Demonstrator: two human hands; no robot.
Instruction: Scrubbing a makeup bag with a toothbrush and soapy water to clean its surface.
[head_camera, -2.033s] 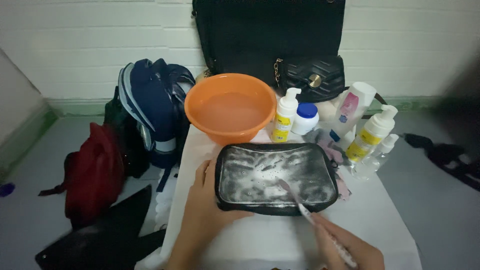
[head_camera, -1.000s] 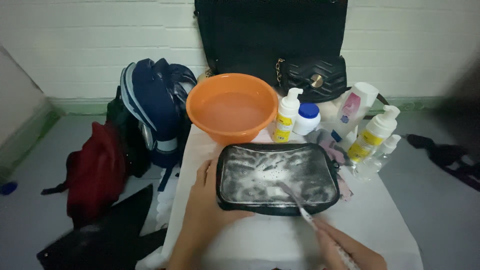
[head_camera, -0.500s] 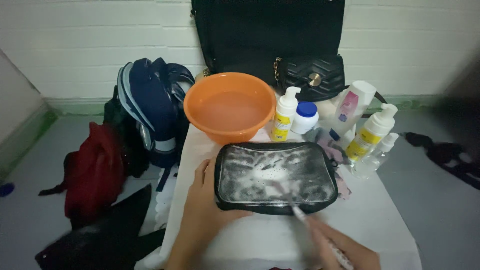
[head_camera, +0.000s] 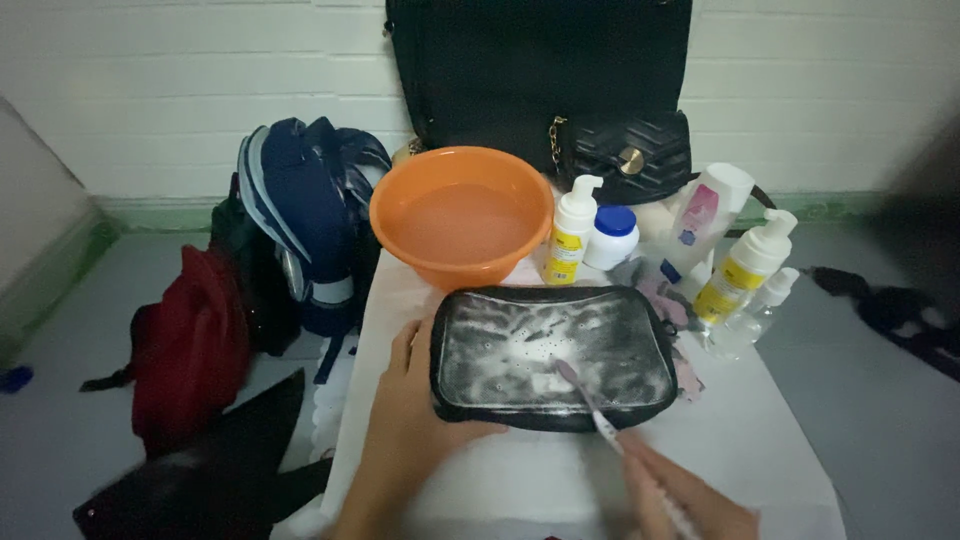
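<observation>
A black pouch (head_camera: 555, 350) covered in white foam lies flat on a white table (head_camera: 740, 440). My left hand (head_camera: 405, 425) grips the pouch's near left corner and holds it down. My right hand (head_camera: 680, 500), at the bottom edge, is closed on a thin brush (head_camera: 600, 420) whose head rests on the foamy face of the pouch, a little right of its middle.
An orange basin (head_camera: 460, 215) of water stands behind the pouch. Pump bottles (head_camera: 570, 230) (head_camera: 745, 265), a small white jar (head_camera: 612, 235) and a pink-and-white tube (head_camera: 705, 215) stand at the back right. Black handbags (head_camera: 620, 150) lean on the wall. A blue backpack (head_camera: 305, 215) and a red bag (head_camera: 190, 340) lie left on the floor.
The brush head has slid back and forth over the right half of the foamy pouch and now sits nearer its middle. My left hand has stayed on the pouch's corner.
</observation>
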